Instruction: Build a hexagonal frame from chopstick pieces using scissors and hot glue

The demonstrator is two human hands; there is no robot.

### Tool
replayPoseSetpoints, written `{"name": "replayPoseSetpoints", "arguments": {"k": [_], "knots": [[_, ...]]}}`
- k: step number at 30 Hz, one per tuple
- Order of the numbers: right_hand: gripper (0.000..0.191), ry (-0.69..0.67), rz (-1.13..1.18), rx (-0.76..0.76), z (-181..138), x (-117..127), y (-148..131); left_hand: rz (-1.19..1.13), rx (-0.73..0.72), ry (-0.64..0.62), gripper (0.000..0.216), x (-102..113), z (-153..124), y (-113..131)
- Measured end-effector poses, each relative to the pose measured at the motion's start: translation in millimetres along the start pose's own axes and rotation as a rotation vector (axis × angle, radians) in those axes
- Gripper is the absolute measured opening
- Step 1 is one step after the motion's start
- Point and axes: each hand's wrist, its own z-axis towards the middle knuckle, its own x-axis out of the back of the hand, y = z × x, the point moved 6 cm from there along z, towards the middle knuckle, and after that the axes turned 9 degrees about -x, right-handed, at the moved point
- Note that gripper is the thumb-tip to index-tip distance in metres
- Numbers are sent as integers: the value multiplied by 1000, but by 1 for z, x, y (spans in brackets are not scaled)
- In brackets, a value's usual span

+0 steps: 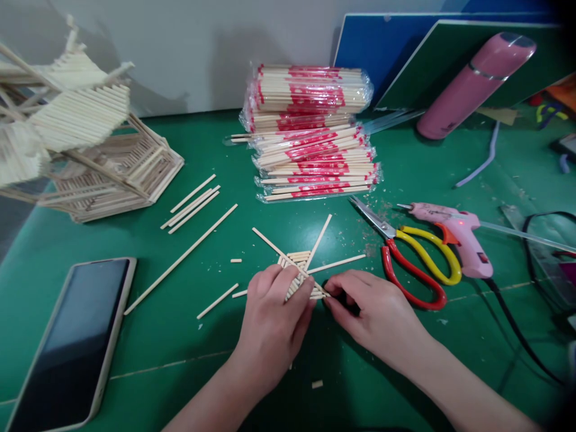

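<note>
Far left: stick-built model (83, 120) stands on the green table (166, 342), likely parked aside for working space. Phone (76, 336) lies flat in front of it, dark screen up. Next, a long stick (180, 259) and a group of short sticks (191, 209) lie loose, probably laid out for easy reach. Left hand (274, 312) covers part of the slatted stick piece (294, 290), centre of table between both hands; fingers narrow, bunched on it, gripping its near edge, seemingly to steady it. Right hand (373, 303) pinches the near end of a crossing stick (278, 247) at the piece's right corner, thumb and index together, probably to line that end up; other fingertips hidden, can't tell. Scissors (387, 231) lie just beyond, handles toward the person, presumably handy. Pink glue gun (459, 225) lies on its side, nozzle pointing left, small light lit, clear glue stick (517, 229) in its back.

Containers: clear plastic packs (317, 90) with red print, stacked behind the work, hold more sticks. Pink flask (477, 87) stands farther right, capped; contents not visible.
</note>
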Motion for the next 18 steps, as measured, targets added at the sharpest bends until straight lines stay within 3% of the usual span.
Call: {"name": "replayPoseSetpoints", "arguments": {"k": [18], "knots": [[7,24,-32,1,-2,-1,-1,21,-1,28,21,-1,0,1]]}}
